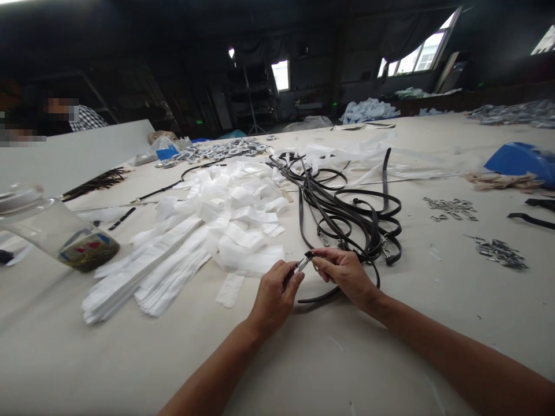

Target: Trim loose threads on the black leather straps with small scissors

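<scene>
Close together at the middle of the table, my two hands meet over a small silvery metal clasp [304, 263]. My left hand [275, 294] pinches the clasp between thumb and fingertips. With its thumb and forefinger, my right hand [344, 274] grips the dark end of a black strap [309, 254] where it meets the metal. How strap and clasp are joined is too small to make out. Just beyond my right hand lies a tangled bundle of long black straps [342, 214], with metal snap hooks [385, 245] among them.
White strips [243, 214] lie heaped on the left, near a clear plastic jar [65, 237]. On the right are metal hooks [503, 253], small metal links [451, 208] and a blue scoop-like object [522, 162]. A person [87, 118] is behind a pale panel [87, 150].
</scene>
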`<action>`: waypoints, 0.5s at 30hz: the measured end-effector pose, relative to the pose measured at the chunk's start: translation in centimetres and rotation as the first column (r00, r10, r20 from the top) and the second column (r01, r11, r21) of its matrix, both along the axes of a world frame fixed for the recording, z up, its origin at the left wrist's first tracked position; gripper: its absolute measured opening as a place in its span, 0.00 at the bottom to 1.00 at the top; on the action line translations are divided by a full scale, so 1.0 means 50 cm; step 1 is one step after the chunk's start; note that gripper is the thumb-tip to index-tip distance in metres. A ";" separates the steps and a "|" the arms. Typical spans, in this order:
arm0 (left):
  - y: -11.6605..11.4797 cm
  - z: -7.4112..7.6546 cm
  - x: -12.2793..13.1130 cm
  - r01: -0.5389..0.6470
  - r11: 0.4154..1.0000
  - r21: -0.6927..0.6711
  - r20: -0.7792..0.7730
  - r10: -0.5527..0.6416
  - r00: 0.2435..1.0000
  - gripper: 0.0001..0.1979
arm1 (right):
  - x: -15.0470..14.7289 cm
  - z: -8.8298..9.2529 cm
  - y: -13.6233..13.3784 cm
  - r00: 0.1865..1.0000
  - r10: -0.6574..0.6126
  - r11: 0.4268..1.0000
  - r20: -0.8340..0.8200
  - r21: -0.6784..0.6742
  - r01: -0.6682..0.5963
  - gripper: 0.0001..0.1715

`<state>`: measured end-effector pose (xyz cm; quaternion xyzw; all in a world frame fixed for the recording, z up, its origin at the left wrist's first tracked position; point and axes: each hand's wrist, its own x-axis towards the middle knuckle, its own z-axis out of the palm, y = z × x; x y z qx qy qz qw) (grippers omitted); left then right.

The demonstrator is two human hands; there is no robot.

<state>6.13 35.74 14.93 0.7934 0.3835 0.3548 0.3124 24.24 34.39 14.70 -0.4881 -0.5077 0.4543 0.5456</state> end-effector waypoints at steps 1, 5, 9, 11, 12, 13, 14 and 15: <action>0.000 0.000 0.000 -0.002 1.000 -0.001 -0.005 0.002 1.000 0.10 | -0.001 -0.001 0.001 1.000 0.000 1.000 0.004 0.002 0.000 0.17; 0.000 0.000 0.000 -0.009 1.000 -0.003 -0.014 0.009 1.000 0.10 | -0.002 -0.004 0.003 1.000 0.001 1.000 0.017 0.010 -0.001 0.17; -0.001 0.000 0.001 -0.011 1.000 -0.017 -0.006 0.011 1.000 0.10 | 0.000 -0.006 0.000 0.997 -0.004 0.999 0.075 0.045 0.001 0.17; -0.001 -0.002 0.001 -0.007 0.999 -0.037 0.006 0.008 1.000 0.10 | 0.001 -0.005 -0.003 0.988 -0.020 0.997 0.152 0.072 0.009 0.17; -0.001 -0.003 0.001 -0.005 0.999 -0.051 0.014 0.006 1.000 0.10 | 0.001 -0.005 -0.004 0.982 -0.027 0.996 0.189 0.085 0.011 0.17; 0.000 -0.004 0.001 -0.003 0.998 -0.066 0.025 0.004 1.000 0.10 | 0.002 -0.004 -0.005 0.976 -0.034 0.995 0.214 0.096 0.014 0.17; 0.000 -0.005 0.000 0.000 0.997 -0.079 0.035 0.003 0.999 0.10 | 0.002 -0.004 -0.005 0.973 -0.039 0.994 0.230 0.105 0.015 0.17; 0.000 -0.005 0.000 0.000 0.996 -0.086 0.044 0.004 0.999 0.10 | 0.002 -0.003 -0.005 0.971 -0.040 0.994 0.236 0.111 0.014 0.17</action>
